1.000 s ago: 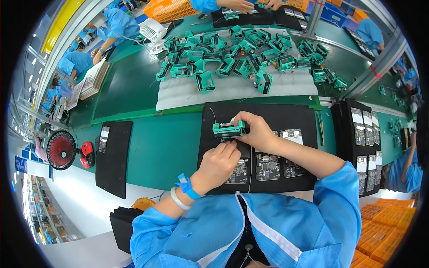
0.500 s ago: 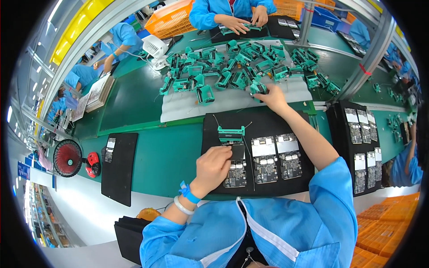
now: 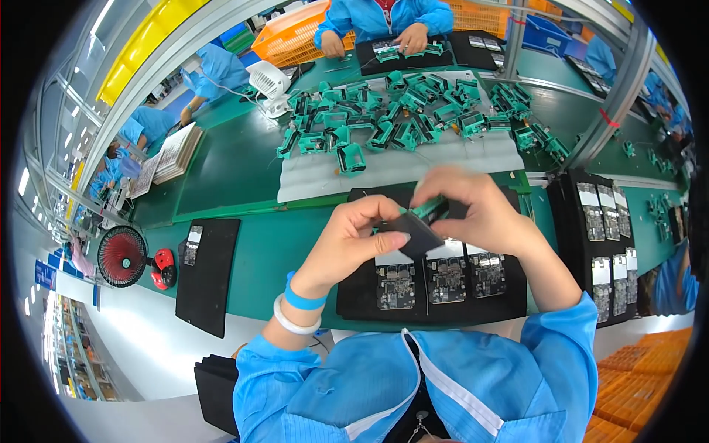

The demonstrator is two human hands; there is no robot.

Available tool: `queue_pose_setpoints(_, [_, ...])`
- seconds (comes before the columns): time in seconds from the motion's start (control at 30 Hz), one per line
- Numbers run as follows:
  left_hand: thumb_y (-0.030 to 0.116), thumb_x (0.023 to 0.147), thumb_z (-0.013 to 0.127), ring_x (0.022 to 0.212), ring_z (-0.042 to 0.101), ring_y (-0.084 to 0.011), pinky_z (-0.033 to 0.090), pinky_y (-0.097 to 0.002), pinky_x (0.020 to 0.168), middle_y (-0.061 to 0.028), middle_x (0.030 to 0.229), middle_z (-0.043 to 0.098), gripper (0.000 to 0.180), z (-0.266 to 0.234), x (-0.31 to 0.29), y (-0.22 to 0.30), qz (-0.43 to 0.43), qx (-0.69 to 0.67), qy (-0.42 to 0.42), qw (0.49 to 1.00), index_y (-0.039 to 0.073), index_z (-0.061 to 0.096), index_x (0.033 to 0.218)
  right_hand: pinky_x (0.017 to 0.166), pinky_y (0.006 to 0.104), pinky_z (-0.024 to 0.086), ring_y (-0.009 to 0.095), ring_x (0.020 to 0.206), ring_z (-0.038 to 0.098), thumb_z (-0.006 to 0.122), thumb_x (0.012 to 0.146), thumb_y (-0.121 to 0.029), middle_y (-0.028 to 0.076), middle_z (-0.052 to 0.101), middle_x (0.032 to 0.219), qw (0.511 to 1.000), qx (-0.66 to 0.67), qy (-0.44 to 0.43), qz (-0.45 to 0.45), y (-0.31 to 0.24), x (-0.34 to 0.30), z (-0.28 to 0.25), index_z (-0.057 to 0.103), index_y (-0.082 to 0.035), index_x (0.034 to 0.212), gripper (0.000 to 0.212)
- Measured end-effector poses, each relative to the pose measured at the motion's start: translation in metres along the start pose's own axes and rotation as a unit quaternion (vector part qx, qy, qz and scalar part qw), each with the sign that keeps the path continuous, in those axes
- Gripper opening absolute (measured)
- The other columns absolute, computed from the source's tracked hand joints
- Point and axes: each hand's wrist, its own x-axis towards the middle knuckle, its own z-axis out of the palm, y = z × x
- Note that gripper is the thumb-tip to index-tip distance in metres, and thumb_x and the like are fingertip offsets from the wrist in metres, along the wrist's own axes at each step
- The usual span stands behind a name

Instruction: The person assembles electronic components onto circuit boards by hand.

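Note:
Above the black mat (image 3: 347, 303), my two hands meet in front of me. My left hand (image 3: 358, 240) pinches a flat dark rectangular plate (image 3: 415, 238) between thumb and fingers, tilted toward me. My right hand (image 3: 480, 210) is closed on a green plastic frame (image 3: 428, 210) against the plate's far edge; its fingertips are blurred, and much of the frame is hidden. Below the hands lie circuit boards in a row, a left one (image 3: 396, 286), a middle one (image 3: 447, 280) and a right one (image 3: 489, 275), their upper parts partly covered.
Many green frames (image 3: 351, 159) lie piled on a white foam sheet (image 3: 310, 186) beyond the mat. Boards on a black mat (image 3: 569, 214) stand at right. At left are a red fan (image 3: 122, 256) and another black mat (image 3: 207, 280). A co-worker's hands (image 3: 410, 40) work opposite.
My right hand has come back from the pile with a green frame. My left hand has lifted the dark plate off the mat, bringing both hands together.

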Motion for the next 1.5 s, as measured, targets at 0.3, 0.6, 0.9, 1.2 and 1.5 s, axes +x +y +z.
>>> queue_pose_setpoints(0.3, [0.017, 0.096, 0.062, 0.132, 0.048, -0.0280, 0.038, -0.0434, 0.108, -0.0140, 0.145, 0.047, 0.047, 0.034, 0.020, -0.057, 0.109, -0.075, 0.136, 0.982, 0.001, 0.048, 0.138, 0.092, 0.0304, 0.052, 0.017, 0.102, 0.066, 0.078, 0.073, 0.002, 0.008, 0.067, 0.115, 0.924, 0.247, 0.226, 0.185, 0.027, -0.035, -0.017, 0.057, 0.001, 0.129, 0.060])
queue_pose_setpoints(0.6, [0.018, 0.097, 0.054, 0.150, 0.005, -0.0422, -0.004, -0.0607, 0.117, -0.0262, 0.157, 0.025, 0.020, 0.064, -0.010, -0.082, -0.019, 0.376, -0.246, 0.893, 0.002, 0.046, 0.088, 0.073, 0.0300, 0.059, 0.017, 0.083, 0.069, 0.071, 0.086, -0.009, 0.011, 0.067, 0.099, 0.896, 0.316, 0.182, 0.252, 0.077, -0.044, -0.025, 0.055, 0.001, 0.122, 0.041])
queue_pose_setpoints(0.9, [0.017, 0.096, 0.052, 0.148, 0.017, -0.0373, 0.009, -0.0554, 0.121, -0.0215, 0.153, 0.034, 0.048, 0.040, -0.025, -0.075, -0.029, 0.386, -0.239, 0.891, -0.006, 0.043, 0.137, 0.055, 0.0267, 0.049, 0.010, 0.062, 0.064, 0.076, 0.076, 0.005, 0.004, 0.063, 0.077, 0.938, 0.179, 0.092, 0.283, 0.099, -0.035, 0.039, 0.056, -0.001, 0.095, 0.029])
queue_pose_setpoints(1.2, [0.019, 0.096, 0.052, 0.146, 0.025, -0.0359, 0.010, -0.0549, 0.121, -0.0205, 0.148, 0.043, 0.061, 0.034, -0.024, -0.075, -0.023, 0.404, -0.237, 0.883, -0.004, 0.030, 0.148, 0.056, 0.0269, 0.051, 0.010, 0.062, 0.065, 0.074, 0.079, 0.007, 0.005, 0.063, 0.079, 0.943, 0.179, 0.104, 0.259, 0.105, -0.042, 0.042, 0.055, 0.000, 0.097, 0.027])
queue_pose_setpoints(1.5, [0.020, 0.096, 0.052, 0.146, 0.026, -0.0372, 0.008, -0.0553, 0.121, -0.0221, 0.146, 0.044, 0.060, 0.036, -0.019, -0.069, -0.034, 0.398, -0.248, 0.883, -0.005, 0.032, 0.147, 0.058, 0.0266, 0.051, 0.010, 0.064, 0.065, 0.074, 0.079, 0.007, 0.004, 0.063, 0.080, 0.936, 0.221, 0.103, 0.256, 0.113, -0.043, 0.044, 0.057, 0.000, 0.099, 0.028])
